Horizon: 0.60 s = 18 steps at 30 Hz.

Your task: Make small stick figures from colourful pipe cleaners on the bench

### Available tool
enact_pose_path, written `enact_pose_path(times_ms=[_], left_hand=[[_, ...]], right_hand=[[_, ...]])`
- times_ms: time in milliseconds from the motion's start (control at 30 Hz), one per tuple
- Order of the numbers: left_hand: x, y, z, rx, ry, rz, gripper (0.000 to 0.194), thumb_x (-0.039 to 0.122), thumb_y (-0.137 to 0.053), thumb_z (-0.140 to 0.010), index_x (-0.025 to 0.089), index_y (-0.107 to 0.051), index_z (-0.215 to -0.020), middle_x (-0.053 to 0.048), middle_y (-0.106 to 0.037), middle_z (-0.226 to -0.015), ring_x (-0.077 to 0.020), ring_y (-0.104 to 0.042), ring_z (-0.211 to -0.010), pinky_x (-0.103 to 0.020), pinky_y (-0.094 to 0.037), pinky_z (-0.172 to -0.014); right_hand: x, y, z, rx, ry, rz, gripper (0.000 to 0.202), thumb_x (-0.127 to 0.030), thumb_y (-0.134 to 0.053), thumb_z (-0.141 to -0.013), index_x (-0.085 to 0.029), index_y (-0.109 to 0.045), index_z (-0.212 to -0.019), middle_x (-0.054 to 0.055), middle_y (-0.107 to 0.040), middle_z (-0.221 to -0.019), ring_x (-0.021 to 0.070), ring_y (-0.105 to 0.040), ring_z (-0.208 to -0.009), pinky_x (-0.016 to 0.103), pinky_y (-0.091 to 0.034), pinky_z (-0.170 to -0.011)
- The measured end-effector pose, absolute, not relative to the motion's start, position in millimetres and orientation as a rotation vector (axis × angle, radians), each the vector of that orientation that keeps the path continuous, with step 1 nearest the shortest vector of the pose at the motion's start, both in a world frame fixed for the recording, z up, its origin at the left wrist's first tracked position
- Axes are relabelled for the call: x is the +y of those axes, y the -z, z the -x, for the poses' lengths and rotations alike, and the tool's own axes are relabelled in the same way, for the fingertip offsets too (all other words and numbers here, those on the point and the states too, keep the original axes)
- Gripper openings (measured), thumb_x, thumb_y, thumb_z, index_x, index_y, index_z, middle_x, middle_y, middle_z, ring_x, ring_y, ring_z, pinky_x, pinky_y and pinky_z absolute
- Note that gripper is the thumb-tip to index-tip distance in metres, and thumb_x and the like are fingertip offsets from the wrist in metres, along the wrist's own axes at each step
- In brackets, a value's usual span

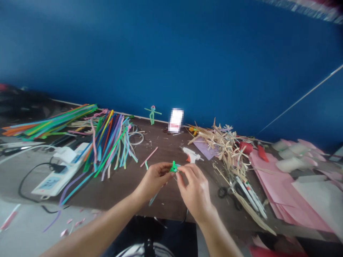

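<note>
Over the front half of the dark table, a small bright green pipe cleaner piece (174, 167), bent into loops, is pinched between both hands. My left hand (157, 175) grips it from the left with thumb and fingertips. From the other side, my right hand (194, 184) closes its thumb and index finger on it. A white glue gun (192, 155) with an orange trigger lies just behind my right hand. Beyond my left hand lies a short pink pipe cleaner (149, 157). Near the wall stands a green pipe cleaner figure (152, 114) with arms outstretched.
Bundles of coloured pipe cleaners (107, 139) and a white power strip (61, 175) are on the left. At the back stands a blurred-out bright phone-like screen (176, 120). Dried straw strips (227, 142), scissors (227, 191), white pens (250, 198) and pink sheets (284, 185) occupy the right.
</note>
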<state>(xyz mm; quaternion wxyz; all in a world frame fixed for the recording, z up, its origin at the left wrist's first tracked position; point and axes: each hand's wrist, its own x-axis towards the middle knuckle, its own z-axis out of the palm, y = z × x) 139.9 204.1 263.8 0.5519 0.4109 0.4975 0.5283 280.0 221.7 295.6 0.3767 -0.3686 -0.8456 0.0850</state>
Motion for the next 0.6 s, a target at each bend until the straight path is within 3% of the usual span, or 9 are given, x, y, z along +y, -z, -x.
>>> enact_pose_path(times_ms=[300,600], left_hand=[[202.8,-270.1,-142.6,1.175,-1.217,-0.932,0.034,0.029,-0.062,-0.069,0.012,-0.061,-0.097,0.002,-0.057,-0.059,-0.0034,-0.035,-0.043,-0.016,-0.026,-0.041],[199.9,-270.1,-147.6,1.226,-1.276,-0.937,0.034,0.030,-0.063,-0.067,0.013,-0.060,-0.096,-0.003,-0.064,-0.073,-0.0067,-0.045,-0.047,-0.018,-0.032,-0.043]], right_hand=[[217.7,-289.5,-277.2,-2.115,-0.223,0.953,0.022,-0.007,-0.045,-0.077,-0.019,-0.049,-0.096,0.006,-0.054,-0.087,0.0179,-0.054,-0.085,0.033,-0.047,-0.075],[217.0,-287.8,-274.9,-2.094,-0.229,0.983,0.019,-0.005,-0.044,-0.075,-0.019,-0.046,-0.088,0.005,-0.051,-0.083,0.0180,-0.052,-0.084,0.033,-0.045,-0.074]])
